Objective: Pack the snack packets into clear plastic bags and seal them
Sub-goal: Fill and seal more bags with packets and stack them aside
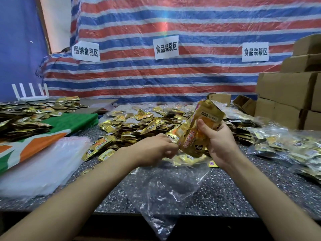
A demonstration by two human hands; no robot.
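Right hand (pixel 220 143) is clamping snack packets (pixel 194 136); left hand (pixel 152 148), fingers curled, is seemingly pinching the clear plastic bag (pixel 166 188). Keeping its mouth wide is looking key

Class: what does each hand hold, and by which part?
Right hand grips the stack of snack packets around its middle. Left hand seems to pinch the clear plastic bag at its mouth.

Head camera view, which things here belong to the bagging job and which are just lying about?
Job: gold foil snack packets in the right hand; clear plastic bag at the left hand; loose gold packet pile; stack of empty clear bags; filled bags.
Lying about: white router with antennas; brown cardboard boxes; green, orange and white cloth.
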